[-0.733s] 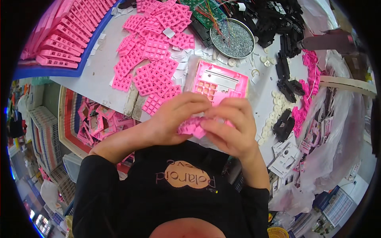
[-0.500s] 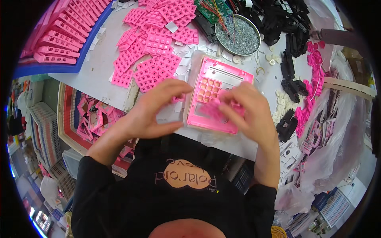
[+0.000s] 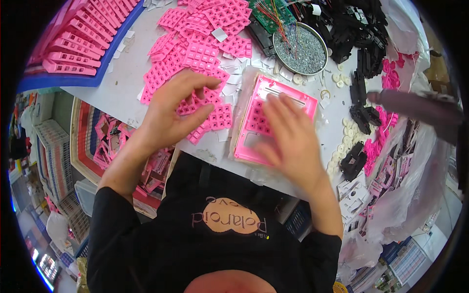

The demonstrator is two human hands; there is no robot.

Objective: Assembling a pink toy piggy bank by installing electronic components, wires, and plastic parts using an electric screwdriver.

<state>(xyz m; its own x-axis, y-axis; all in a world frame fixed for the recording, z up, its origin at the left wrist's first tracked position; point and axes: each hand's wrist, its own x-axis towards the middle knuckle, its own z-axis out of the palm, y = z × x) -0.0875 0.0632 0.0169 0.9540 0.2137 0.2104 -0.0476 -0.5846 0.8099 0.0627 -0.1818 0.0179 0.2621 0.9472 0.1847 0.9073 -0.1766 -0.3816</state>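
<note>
A pink plastic casing [image 3: 245, 149] with a metal strip lies face-down on a block wrapped in clear plastic. A pink keypad sheet [image 3: 257, 117] sits in its grid of openings. Over the casing is my right hand [image 3: 295, 144], smeared by motion, its fingers stretched out and apart; whether the fingertips touch the keypad I cannot make out. My left hand [image 3: 171, 110] hovers above the near end of a heap of pink keypad sheets [image 3: 195, 56], fingers bent and apart, with nothing visible in them.
A round tin of small screws [image 3: 303, 51] stands beyond the casing. To its right lie black plastic parts [image 3: 359, 88] and white discs [image 3: 349, 129]. A dark rod-like tool [image 3: 410, 103] juts in from the right. A blue tray [image 3: 90, 83] holds pink casings at far left.
A keypad sheet now fills the casing's grid, which stood open before. My right hand has flattened out above it. My left hand has moved left and away over the heap. The dark tool appears nearer.
</note>
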